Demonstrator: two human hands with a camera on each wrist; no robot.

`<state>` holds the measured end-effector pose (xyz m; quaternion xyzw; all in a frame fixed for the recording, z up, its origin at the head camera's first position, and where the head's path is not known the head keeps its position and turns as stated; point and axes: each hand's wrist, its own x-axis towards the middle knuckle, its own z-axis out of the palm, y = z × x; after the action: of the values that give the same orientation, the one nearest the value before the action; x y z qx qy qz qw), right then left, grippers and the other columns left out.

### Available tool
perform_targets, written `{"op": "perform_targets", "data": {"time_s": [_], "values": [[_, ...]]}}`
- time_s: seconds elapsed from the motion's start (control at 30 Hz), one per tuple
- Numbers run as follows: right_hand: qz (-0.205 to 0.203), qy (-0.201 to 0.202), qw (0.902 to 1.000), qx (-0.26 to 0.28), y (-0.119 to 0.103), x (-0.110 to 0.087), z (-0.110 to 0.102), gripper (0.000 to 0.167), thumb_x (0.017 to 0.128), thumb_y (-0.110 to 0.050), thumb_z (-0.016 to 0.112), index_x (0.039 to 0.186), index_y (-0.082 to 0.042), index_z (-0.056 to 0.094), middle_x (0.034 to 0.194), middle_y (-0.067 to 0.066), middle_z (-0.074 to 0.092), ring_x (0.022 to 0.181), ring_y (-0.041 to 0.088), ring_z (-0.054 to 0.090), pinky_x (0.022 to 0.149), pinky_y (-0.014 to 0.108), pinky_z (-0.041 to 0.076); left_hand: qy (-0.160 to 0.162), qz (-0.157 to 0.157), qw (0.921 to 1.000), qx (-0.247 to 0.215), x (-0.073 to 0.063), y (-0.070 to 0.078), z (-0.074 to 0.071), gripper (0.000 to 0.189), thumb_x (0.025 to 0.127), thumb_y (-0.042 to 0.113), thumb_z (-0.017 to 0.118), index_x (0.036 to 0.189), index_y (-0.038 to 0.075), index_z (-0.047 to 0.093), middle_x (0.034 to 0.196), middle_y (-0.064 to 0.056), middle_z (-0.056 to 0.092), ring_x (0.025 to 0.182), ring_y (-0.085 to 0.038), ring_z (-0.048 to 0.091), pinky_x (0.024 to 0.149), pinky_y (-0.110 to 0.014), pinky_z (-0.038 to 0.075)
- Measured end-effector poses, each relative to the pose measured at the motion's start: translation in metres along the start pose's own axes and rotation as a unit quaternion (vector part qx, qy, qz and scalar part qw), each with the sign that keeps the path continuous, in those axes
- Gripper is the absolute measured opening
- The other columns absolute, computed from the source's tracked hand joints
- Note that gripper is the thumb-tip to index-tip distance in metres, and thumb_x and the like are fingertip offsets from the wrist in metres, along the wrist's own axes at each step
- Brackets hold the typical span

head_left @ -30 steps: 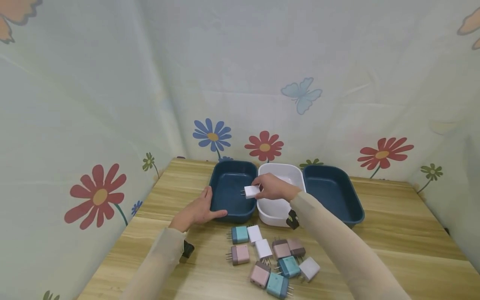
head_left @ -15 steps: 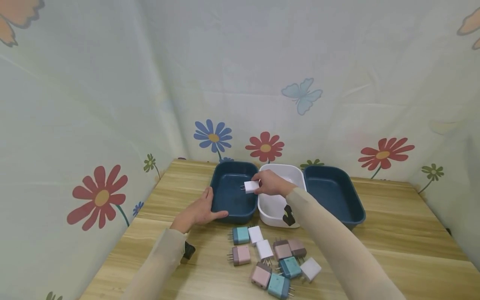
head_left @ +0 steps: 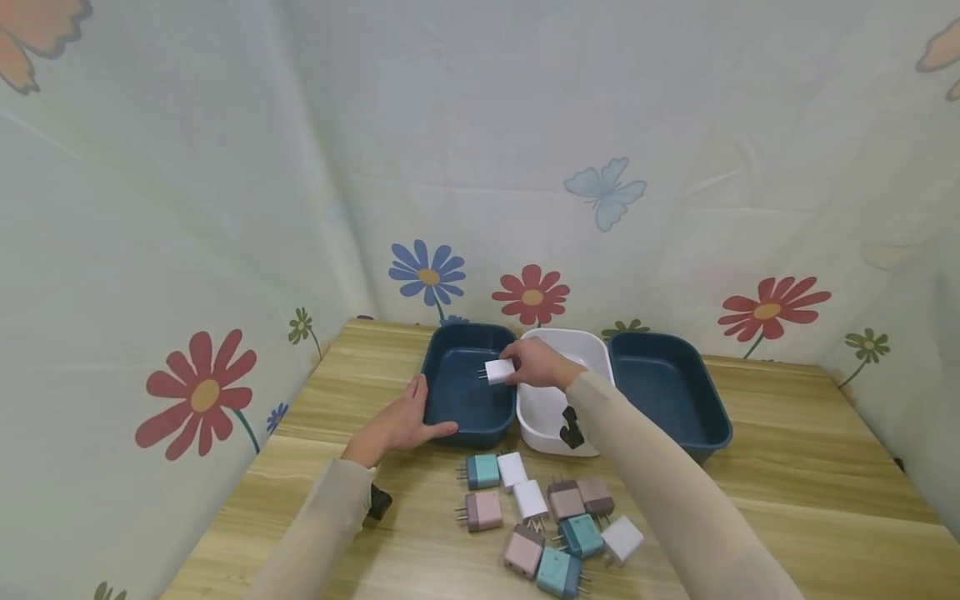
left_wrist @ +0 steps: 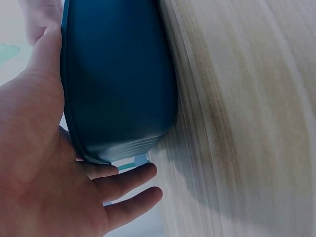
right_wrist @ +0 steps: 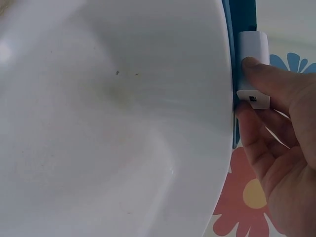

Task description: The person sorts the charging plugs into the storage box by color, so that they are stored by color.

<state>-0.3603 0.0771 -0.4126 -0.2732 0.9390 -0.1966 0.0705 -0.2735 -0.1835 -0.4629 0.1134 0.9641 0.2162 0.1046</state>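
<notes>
Between thumb and fingers, my right hand (head_left: 542, 364) pinches a white wall charger (head_left: 497, 372) above the left dark blue bin (head_left: 461, 400). The charger's prongs point left; its port (right_wrist: 253, 98) faces back in the right wrist view. At the bin's near left corner, my left hand (head_left: 401, 421) rests with fingers along the outer side and thumb toward the front rim. In the left wrist view its fingers (left_wrist: 126, 182) are fairly straight beside the bin wall. Loose chargers in white, pink and teal lie before the bins, among them a teal charger (head_left: 482, 472) and a pink charger (head_left: 483, 509).
A white bin (head_left: 536, 408) stands in the middle, against the left blue bin, with a second dark blue bin (head_left: 667, 392) to its right. All are on a wooden table (head_left: 780, 450). A flowered cloth (head_left: 480, 125) hangs behind and at the sides.
My right hand has shifted slightly up and left with the white charger still pinched. The left hand stays at the bin corner. The view has drifted a little.
</notes>
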Motion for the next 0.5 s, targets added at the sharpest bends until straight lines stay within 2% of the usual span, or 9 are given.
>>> {"op": "perform_targets", "data": {"time_s": [0.5], "values": [[0.006,0.011,0.9999,0.008,0.008,0.014,0.011,0.044,0.078,-0.017,0.079,0.118,-0.006,0.066,0.099,0.007,0.067,0.079,0.017,0.058,0.072,0.026,0.051,0.01,0.02,0.9997,0.011,0.005,-0.006,0.005,0.12,0.076,0.074,0.054,0.148,-0.005,0.0,0.155,-0.024,0.001,0.14,-0.035,0.017,0.11,-0.044,0.024]]}}
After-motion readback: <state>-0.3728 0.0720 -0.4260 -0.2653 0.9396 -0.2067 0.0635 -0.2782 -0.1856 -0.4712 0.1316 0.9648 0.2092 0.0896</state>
